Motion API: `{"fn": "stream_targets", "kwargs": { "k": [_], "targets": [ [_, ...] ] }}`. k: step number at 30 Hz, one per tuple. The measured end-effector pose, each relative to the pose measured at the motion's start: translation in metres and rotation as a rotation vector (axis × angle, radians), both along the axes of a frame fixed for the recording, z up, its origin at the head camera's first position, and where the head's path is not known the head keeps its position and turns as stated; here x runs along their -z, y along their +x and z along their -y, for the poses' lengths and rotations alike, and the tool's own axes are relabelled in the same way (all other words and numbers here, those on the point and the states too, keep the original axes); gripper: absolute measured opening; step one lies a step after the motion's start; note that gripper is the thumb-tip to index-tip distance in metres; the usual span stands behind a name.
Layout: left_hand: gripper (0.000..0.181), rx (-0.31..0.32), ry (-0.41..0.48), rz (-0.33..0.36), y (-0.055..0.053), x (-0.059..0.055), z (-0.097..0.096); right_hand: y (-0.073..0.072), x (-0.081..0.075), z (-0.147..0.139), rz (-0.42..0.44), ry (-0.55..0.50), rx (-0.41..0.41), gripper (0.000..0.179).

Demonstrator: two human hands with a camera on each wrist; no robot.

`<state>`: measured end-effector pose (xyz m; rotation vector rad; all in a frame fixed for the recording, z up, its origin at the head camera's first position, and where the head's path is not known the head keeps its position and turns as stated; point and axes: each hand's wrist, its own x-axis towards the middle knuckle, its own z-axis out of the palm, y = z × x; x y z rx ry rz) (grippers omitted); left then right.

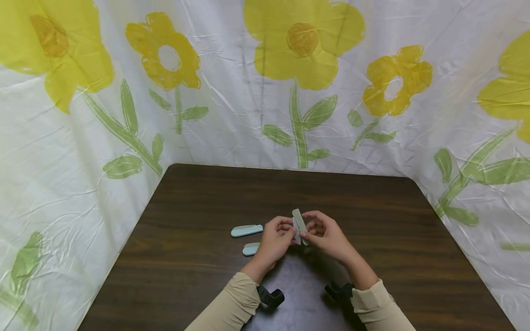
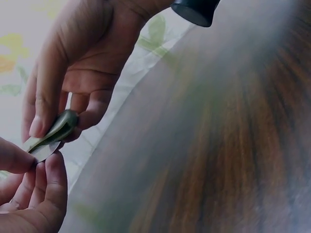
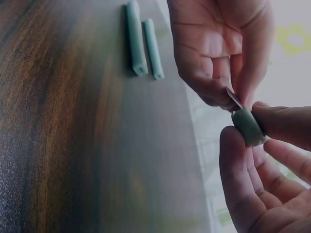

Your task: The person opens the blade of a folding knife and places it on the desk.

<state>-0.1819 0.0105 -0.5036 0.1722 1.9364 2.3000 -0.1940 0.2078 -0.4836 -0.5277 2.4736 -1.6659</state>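
Just above the table, a folding knife [image 1: 298, 219] with a pale green handle is held between both hands, its blade [image 2: 47, 151] partly swung out of the handle. My left hand [image 1: 274, 241] pinches the blade between thumb and fingertips. On the other side, my right hand [image 1: 330, 235] grips the handle, thumb and fingers on its sides; the right wrist view shows the handle [image 3: 249, 127] end-on. Left of the hands lie two more folded knives, a light blue-green one [image 1: 246, 231] farther back and a similar one [image 1: 250, 249] nearer, partly hidden behind the left hand.
The dark wood-grain table [image 1: 198, 197] has rounded far corners. A white curtain [image 1: 232, 115] printed with yellow flowers hangs around its back and sides. Each wrist wears a black camera band [image 1: 271, 297].
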Motion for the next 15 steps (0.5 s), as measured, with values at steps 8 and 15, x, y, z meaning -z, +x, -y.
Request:
{"fn": "stream_targets", "kwargs": {
  "k": [8, 15],
  "targets": [
    [0.026, 0.014, -0.045, -0.005, -0.0027, -0.0049, 0.005, 0.0004, -0.0037, 0.0006, 0.012, -0.018, -0.021, 0.048],
    [0.028, 0.005, -0.07, -0.021, -0.0027, -0.0078, 0.0079, 0.0, -0.0027, 0.0003, 0.018, -0.024, -0.023, 0.047]
  ]
}}
